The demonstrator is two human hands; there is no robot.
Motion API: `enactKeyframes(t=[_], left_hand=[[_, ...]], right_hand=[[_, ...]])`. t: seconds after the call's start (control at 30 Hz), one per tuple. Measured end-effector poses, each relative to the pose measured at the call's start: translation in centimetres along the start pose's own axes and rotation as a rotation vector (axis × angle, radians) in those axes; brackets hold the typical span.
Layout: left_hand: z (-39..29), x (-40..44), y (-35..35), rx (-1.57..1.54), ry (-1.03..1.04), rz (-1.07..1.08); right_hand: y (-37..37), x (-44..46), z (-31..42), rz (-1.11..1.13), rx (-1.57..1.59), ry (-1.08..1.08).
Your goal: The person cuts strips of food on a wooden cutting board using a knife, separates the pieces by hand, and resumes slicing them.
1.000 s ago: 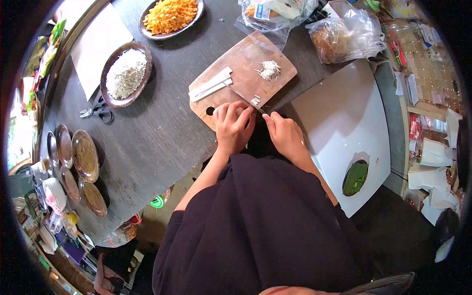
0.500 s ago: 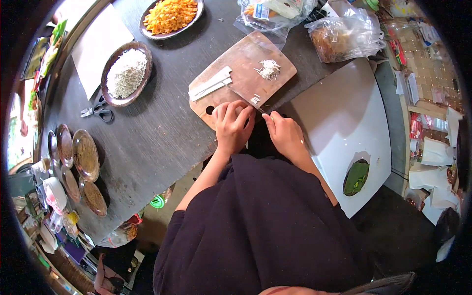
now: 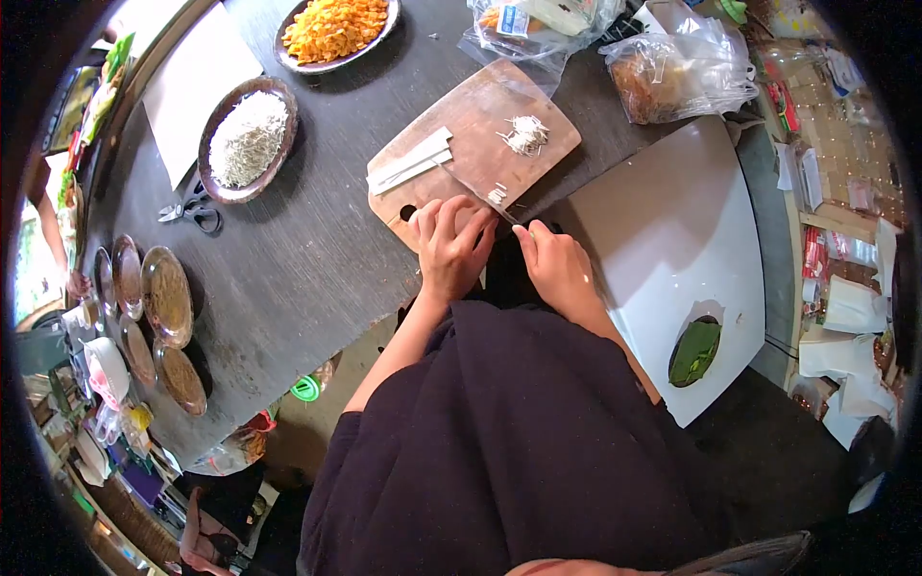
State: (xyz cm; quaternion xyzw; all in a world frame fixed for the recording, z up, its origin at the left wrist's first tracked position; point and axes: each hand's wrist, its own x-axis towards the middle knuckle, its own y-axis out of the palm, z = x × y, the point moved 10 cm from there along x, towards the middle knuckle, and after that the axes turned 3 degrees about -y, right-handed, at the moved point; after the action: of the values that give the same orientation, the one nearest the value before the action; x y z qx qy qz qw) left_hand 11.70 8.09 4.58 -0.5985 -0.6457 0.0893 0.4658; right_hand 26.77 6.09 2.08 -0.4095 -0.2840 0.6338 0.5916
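My right hand is closed around the handle of a knife, at the near edge of a wooden cutting board. The blade lies across the board, pointing up and left. Close beside the blade, my left hand is closed with bent fingers on the board's near edge; what it holds under the fingertips is hidden. A few small white slivers lie just beyond the blade. Flat white strips rest on the board's left part, and a small pile of thin white shreds on its right.
A bowl of white shreds, black scissors and a bowl of orange pieces stand to the left. Several brown dishes sit farther left. Plastic bags lie at the back right, with a white board nearer.
My hands, the knife and the board stay almost where they were. At the far left edge, another person's arm has come lower, its hand now near the brown dishes.
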Motion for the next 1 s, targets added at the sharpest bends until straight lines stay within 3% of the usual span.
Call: enactKeyframes(t=[0.13,0.2,0.3,1.0], left_hand=[[0.0,0.0,0.1,0.031,-0.009,0.009],[0.0,-0.1,0.2,0.035,-0.004,0.004],[0.0,0.0,0.1,0.043,-0.001,-0.009],[0.0,-0.1,0.1,0.041,0.011,-0.005]], right_hand=[[0.2,0.3,-0.6,0.025,0.004,0.014],[0.8,0.9,-1.2,0.117,0.274,-0.001],[0.9,1.2,-1.4,0.147,0.34,-0.012],[-0.2,0.5,-0.5,0.15,0.077,-0.008]])
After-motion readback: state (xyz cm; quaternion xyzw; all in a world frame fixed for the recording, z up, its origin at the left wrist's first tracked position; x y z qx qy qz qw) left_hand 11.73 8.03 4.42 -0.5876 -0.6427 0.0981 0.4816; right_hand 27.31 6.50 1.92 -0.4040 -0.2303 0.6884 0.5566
